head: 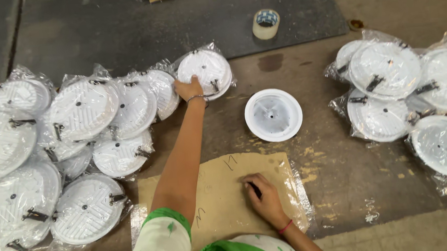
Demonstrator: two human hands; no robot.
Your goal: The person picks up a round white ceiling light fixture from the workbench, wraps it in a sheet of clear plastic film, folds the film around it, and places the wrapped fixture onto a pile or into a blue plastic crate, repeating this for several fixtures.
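Left hand (189,88) is stretched far forward at the end of a long bare arm, fingers partly curled and resting on the near edge of a round white plastic light fitting sealed in a clear bag (204,72), which lies on the stained concrete floor (338,175) at the right-hand end of a large overlapping pile of similar bagged white discs (81,143); whether the fingers have pinched the bag film or only touch it cannot be told from this view. A thin bangle circles that wrist. Right hand (264,193) lies lower in the picture, fingers bent down onto a flat sheet of brown cardboard (222,192) wrapped in shiny film, and something small and dark shows under the fingertips, too hidden to identify. Between the two hands, a little to the right, sits one unwrapped round white plastic housing (273,114), open side up. A second group of bagged white discs (400,91) lies well apart at the right, and a roll of clear packing tape (266,24) stands on a dark mat (177,21) beyond. As a judgement, the slippery bag could slide out of a light grip, or dragging this fitting could disturb the neighbouring discs leaning against each other, and the long reach leaves little control.
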